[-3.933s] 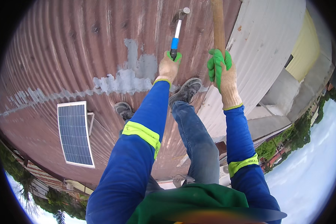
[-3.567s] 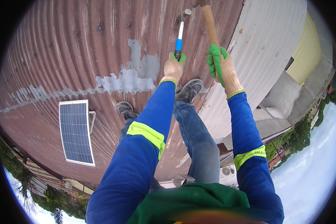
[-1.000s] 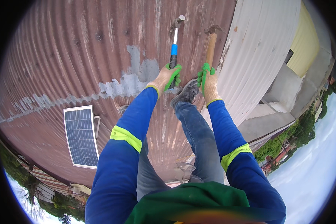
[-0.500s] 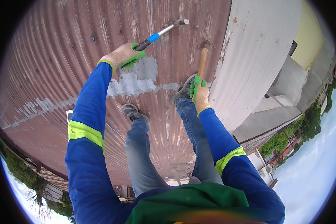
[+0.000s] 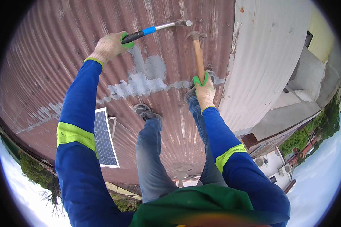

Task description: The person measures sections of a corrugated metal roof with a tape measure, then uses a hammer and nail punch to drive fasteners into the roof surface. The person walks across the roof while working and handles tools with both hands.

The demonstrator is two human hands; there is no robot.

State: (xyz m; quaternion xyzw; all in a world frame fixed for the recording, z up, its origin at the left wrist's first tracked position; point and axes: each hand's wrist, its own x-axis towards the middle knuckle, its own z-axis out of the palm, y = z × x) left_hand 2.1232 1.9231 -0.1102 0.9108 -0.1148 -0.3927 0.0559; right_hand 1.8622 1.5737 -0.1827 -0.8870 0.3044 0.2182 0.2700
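Left hand (image 5: 110,46) wrapped round a blue-banded hammer (image 5: 149,30); right hand (image 5: 205,90) wrapped round a wooden-handled hammer (image 5: 198,56) (both hands gloved).

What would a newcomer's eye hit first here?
A blue-banded hammer in the left hand and a wooden-handled hammer in the right hand, heads close together near the top centre. Below them, ragged grey patching runs across the red-brown corrugated roof. Beside the blue left sleeve shows a solar panel.
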